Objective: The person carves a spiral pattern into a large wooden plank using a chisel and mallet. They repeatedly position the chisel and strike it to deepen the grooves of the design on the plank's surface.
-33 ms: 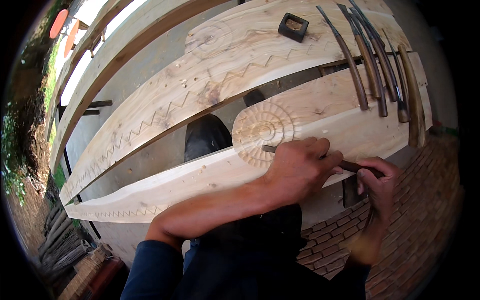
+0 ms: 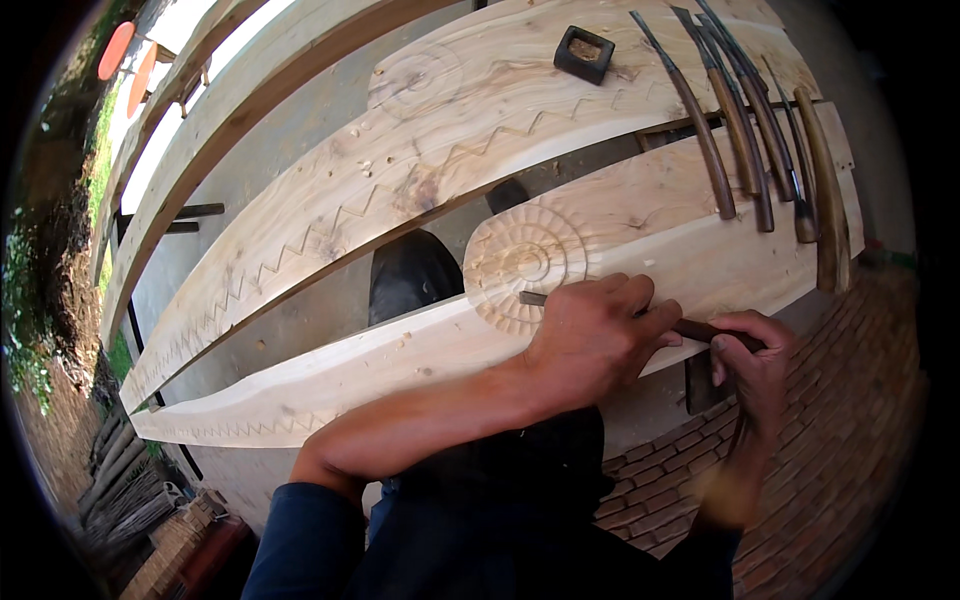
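My left hand (image 2: 600, 325) is closed round the front part of a wood-carving chisel (image 2: 533, 298). The metal tip sticks out past my knuckles and meets the lower part of a round carved rosette (image 2: 528, 230). Behind it, my right hand (image 2: 755, 365) grips the dark handle, thumb and fingers wrapped about its rear end. The rosette has concentric rings and a scalloped border, cut into the rounded end of a pale wooden board (image 2: 690, 250). My left forearm crosses that board's near edge.
A second carved board (image 2: 500, 100) with a zigzag line lies beyond. Several chisels (image 2: 735, 110) and a wooden mallet-like stick (image 2: 822, 190) lie across both boards at right. A small black square box (image 2: 584, 54) stands on the far board. Curved beams (image 2: 240, 110) rise at left.
The chisel tip has slid slightly left across the rosette, and my right hand has shifted slightly left with the handle. My left hand keeps its grip.
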Motion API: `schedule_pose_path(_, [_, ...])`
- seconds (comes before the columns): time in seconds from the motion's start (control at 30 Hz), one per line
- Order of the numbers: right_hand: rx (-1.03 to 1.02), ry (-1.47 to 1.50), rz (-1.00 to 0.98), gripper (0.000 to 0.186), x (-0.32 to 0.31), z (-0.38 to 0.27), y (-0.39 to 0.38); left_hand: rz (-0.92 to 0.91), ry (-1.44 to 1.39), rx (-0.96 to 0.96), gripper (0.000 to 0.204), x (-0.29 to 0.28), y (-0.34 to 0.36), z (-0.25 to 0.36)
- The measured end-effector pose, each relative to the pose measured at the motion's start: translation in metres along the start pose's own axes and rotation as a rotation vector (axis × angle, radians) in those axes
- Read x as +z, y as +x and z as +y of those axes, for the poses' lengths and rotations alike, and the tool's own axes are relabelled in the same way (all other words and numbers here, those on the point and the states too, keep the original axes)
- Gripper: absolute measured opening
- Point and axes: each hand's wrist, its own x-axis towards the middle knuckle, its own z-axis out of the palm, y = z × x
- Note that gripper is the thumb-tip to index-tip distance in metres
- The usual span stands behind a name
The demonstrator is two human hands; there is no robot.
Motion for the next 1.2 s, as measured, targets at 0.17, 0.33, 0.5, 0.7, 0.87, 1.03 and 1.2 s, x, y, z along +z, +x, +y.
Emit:
schedule_pose_path(0.17, [-0.025,-0.054,0.038,0.017,-0.005,-0.011,-0.014,0.058,-0.04,0.085,0.03,0.005,-0.001,0.001])
schedule_pose_path(0.33, [-0.054,-0.119,0.108,0.019,0.005,-0.02,-0.03,0.032,-0.12,0.125,0.032,0.004,-0.002,0.0])
schedule_pose_path(0.5, [-0.055,-0.165,0.139,0.019,0.013,-0.035,-0.039,-0.004,-0.16,0.116,0.028,-0.002,-0.002,-0.001])
schedule_pose_path(0.7, [-0.05,-0.165,0.156,0.021,0.014,-0.033,-0.039,-0.022,-0.16,0.1,0.027,-0.004,-0.002,0.001])
schedule_pose_path(0.87, [-0.065,-0.164,0.141,0.021,0.009,-0.027,-0.037,0.019,-0.16,0.101,0.03,-0.001,-0.002,0.0])
schedule_pose_path(1.03, [-0.058,-0.133,0.129,0.021,0.01,-0.024,-0.034,0.001,-0.168,0.078,0.031,-0.002,-0.003,0.001])
schedule_pose_path(1.2, [-0.037,-0.091,0.082,0.021,0.023,-0.024,-0.022,0.032,-0.114,0.066,0.034,-0.012,-0.006,-0.003])
